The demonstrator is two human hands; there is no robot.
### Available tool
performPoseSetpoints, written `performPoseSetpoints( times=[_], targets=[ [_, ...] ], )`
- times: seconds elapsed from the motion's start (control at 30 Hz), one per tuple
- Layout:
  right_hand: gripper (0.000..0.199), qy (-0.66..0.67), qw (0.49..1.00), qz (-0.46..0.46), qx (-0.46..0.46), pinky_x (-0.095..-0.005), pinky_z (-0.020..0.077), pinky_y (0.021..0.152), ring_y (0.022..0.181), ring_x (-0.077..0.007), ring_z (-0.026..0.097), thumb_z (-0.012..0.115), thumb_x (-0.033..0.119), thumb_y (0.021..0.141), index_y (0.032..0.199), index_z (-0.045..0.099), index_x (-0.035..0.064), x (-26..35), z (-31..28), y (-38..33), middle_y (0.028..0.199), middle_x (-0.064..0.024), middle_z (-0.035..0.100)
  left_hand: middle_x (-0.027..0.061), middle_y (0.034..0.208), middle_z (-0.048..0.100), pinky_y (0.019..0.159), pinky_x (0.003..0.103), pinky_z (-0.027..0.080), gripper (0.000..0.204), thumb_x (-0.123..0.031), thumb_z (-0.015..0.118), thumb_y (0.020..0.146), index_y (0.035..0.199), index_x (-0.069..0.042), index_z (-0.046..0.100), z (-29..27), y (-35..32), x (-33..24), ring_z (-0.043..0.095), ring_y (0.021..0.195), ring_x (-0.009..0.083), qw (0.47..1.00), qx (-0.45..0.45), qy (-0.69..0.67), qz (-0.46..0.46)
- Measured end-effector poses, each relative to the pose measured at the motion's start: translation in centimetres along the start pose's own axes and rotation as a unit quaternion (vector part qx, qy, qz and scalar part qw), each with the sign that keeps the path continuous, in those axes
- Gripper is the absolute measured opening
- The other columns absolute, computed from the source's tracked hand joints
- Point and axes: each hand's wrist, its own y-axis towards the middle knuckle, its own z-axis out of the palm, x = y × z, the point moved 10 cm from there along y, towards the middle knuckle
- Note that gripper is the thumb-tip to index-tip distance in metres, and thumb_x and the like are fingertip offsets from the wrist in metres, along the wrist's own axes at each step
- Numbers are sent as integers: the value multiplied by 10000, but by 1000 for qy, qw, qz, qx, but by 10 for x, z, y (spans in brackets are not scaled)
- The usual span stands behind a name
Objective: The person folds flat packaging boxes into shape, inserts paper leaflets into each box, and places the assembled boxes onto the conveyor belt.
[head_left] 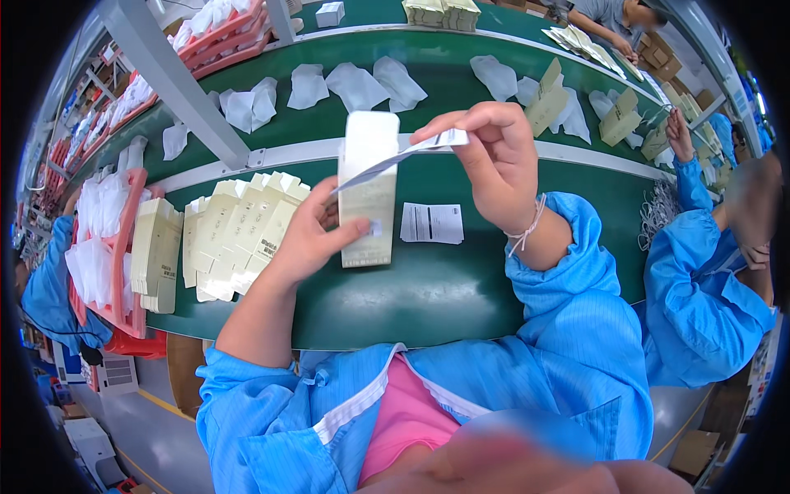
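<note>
In front of me stands a cream carton (pixel 368 247) with its white top flap (pixel 372 132) raised. My left hand (pixel 309 235) is wrapped round the carton's left side, thumb across its front. My right hand (pixel 502 165) pinches one end of a thin printed leaflet (pixel 403 159) between thumb and fingers. The leaflet slants down to the left across the carton's front, its lower end close to my left fingers. Whether those fingers also touch it I cannot tell. On the green table, right of the carton, lies a small stack of printed leaflets (pixel 432 223).
Flat cream cartons (pixel 243 235) fan out at the left, beside an upright row of cartons (pixel 156 255) and a pink crate (pixel 123 247) of white pouches. Beyond a metal rail (pixel 576 155), white pouches (pixel 355 86) lie on the green belt. A co-worker in blue (pixel 699 288) sits at the right.
</note>
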Motion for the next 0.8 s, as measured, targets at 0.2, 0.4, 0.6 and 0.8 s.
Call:
performPoseSetpoints(
  times=[0.2,0.4,0.6,0.8],
  targets=[
    [121,-326,943,-26,61,-298,501,769,885,-194,617,536,-19,893,992,589,27,-3,-6,13,978,-106,614,119,1219,548,960,334,419,617,-136,711,796,1317,-20,401,14,-2,-11,539,1120,189,998,45,29,32],
    [173,-351,919,-18,178,-318,477,795,911,-226,579,544,-23,874,1018,610,46,-22,29,2,967,-97,609,106,1171,572,923,321,430,599,-158,737,764,1276,-24,455,10,-1,-15,558,1047,173,994,7,78,78],
    [234,-297,939,-18,173,-353,443,841,992,-263,512,577,33,865,1094,604,70,-12,29,-2,1017,-101,591,105,1107,598,891,320,443,607,-176,761,713,1236,-11,500,1,-10,-35,573,987,175,967,-80,191,152],
    [314,-357,919,13,164,-370,438,852,995,-292,501,612,134,862,1169,564,86,-12,39,-5,1099,-120,553,99,1074,613,852,310,466,629,-187,775,676,1220,-7,517,1,-13,-37,591,948,184,943,-121,252,182]
  ],
)
